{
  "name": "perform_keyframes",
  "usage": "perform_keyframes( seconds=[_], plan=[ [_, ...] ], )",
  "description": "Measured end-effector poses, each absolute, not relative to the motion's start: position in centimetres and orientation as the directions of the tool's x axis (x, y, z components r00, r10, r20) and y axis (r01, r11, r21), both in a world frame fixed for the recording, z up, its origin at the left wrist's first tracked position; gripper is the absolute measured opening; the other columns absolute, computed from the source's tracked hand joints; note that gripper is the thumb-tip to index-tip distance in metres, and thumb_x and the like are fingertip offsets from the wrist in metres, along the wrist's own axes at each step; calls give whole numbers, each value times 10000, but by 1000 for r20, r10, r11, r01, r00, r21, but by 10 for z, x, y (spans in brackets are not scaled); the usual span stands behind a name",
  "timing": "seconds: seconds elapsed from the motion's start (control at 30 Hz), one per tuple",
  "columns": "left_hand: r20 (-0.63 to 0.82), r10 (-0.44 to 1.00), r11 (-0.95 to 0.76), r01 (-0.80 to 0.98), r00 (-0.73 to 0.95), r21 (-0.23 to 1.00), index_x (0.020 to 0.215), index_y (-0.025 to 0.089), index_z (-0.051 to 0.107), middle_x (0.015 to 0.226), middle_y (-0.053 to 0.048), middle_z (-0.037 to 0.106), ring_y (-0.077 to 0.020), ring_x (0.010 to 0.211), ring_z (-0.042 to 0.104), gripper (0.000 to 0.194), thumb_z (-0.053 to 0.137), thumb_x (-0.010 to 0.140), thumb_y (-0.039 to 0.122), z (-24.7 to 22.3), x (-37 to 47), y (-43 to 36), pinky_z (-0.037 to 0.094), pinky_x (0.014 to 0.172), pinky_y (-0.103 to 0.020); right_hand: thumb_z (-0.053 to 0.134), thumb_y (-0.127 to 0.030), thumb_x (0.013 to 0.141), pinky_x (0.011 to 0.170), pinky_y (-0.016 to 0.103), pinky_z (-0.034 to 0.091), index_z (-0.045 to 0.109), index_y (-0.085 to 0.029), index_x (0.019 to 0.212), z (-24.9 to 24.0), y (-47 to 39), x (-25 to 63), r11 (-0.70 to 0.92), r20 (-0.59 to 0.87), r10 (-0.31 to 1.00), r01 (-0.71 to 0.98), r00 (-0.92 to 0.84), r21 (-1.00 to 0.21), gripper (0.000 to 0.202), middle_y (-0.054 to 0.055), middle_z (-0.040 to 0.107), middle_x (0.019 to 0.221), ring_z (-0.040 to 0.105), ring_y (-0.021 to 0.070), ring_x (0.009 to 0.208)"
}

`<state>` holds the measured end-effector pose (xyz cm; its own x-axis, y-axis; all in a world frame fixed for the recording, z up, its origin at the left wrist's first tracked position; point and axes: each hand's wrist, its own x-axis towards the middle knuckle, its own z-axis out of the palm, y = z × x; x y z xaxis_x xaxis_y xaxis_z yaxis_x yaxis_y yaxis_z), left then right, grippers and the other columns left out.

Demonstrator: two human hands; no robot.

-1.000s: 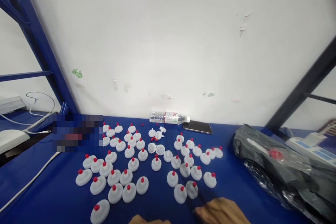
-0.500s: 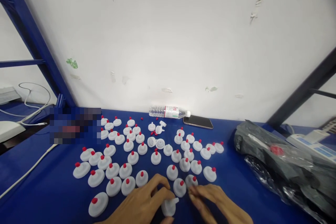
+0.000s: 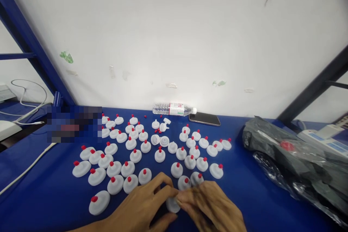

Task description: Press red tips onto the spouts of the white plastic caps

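Observation:
My left hand (image 3: 153,199) is closed around a white round nozzle lid (image 3: 173,204), held low at the front of the table. Over the top of that lid, the fingers of my right hand (image 3: 208,203) are pinched together; the nozzle is hidden beneath them, and so is anything between the fingertips. Motion blurs this hand. Just beyond stand white lids with red tips, among them one lid (image 3: 184,183) and another lid (image 3: 197,178) close to my right knuckles. Several more capped lids (image 3: 115,185) spread to the left.
Bare white lids (image 3: 164,141) lie mid-table by loose small red caps (image 3: 157,131). A clear bottle (image 3: 174,109) and a phone (image 3: 204,118) lie along the wall. Grey plastic bags (image 3: 288,156) cover the right side. A white cable (image 3: 29,170) runs along the left.
My right hand has moved left from beside a red-tipped lid onto the lid in my left hand, covering its nozzle. The whole view has shifted slightly.

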<state>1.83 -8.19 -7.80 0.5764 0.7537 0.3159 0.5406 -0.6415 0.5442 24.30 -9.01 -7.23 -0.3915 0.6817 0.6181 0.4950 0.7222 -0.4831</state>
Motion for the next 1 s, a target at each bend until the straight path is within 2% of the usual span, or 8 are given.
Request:
perform_keyframes(
  seconds=[0.2, 0.3, 0.37, 0.43, 0.53, 0.67, 0.83, 1.0],
  plan=[
    [26, 803, -452, 581, 595, 677, 1035, 247, 625, 1021, 23, 647, -120, 782, 603, 204, 666, 872, 131, -65, 18, -75, 494, 686, -234, 506, -167, 1046, 836, 255, 563, 741, -234, 1088, -72, -90, 228, 735, 732, 582, 615, -355, -286, 249, -16, 796, 979, 752, 144, 871],
    [-15, 830, -391, 600, 558, 698, 1249, 284, 578, 1022, 21, 658, -128, 741, 559, 396, 658, 876, 178, -64, 17, -77, 487, 729, -269, 504, -124, 1036, 828, 247, 554, 755, -238, 1083, -70, -93, 224, 724, 773, 518, 668, -366, -169, 280, -6, 796, 964, 752, 141, 845],
    [-15, 847, -365, 600, 532, 712, 1443, 333, 437, 1098, 13, 665, -131, 729, 547, 611, 655, 884, 213, -68, 16, -78, 492, 771, -296, 499, -113, 1034, 790, 239, 553, 762, -241, 1068, -70, -93, 224, 723, 771, 505, 677, -387, -134, 295, -4, 793, 935, 745, 134, 797],
    [-21, 853, -347, 599, 521, 721, 1518, 363, 339, 1160, 3, 662, -137, 737, 554, 695, 639, 902, 244, -71, 16, -78, 496, 795, -317, 502, -124, 1036, 764, 239, 553, 764, -245, 1061, -72, -93, 224, 727, 764, 510, 673, -396, -136, 290, -3, 792, 925, 739, 133, 771],
    [-21, 844, -353, 587, 535, 729, 1511, 351, 363, 1205, -16, 660, -160, 803, 598, 669, 630, 905, 256, -70, 16, -77, 505, 826, -335, 511, -134, 1035, 781, 252, 557, 760, -254, 1072, -76, -93, 224, 731, 765, 506, 669, -398, -135, 279, -11, 794, 939, 748, 140, 799],
    [62, 827, -416, 535, 558, 735, 1468, 309, 428, 1227, -41, 670, -214, 1011, 642, 630, 638, 880, 229, -64, 17, -76, 505, 940, -360, 532, -138, 1030, 761, 254, 560, 756, -251, 1046, -76, -90, 223, 749, 777, 484, 650, -403, -130, 251, -24, 796, 934, 759, 147, 828],
    [99, 803, -463, 510, 588, 725, 1433, 316, 448, 1146, -20, 688, -211, 1022, 652, 617, 648, 862, 194, -65, 18, -77, 506, 977, -359, 547, -156, 1035, 762, 233, 566, 759, -238, 991, -70, -90, 220, 752, 767, 509, 635, -390, -176, 232, -34, 794, 886, 758, 140, 796],
    [93, 798, -468, 516, 595, 717, 1441, 366, 401, 1287, -7, 659, -220, 1109, 649, 645, 660, 873, 206, -72, 16, -78, 507, 987, -367, 578, -185, 1025, 742, 204, 574, 772, -273, 956, -69, -94, 218, 724, 737, 550, 664, -393, -187, 224, -52, 790, 889, 751, 130, 779]
  ],
)
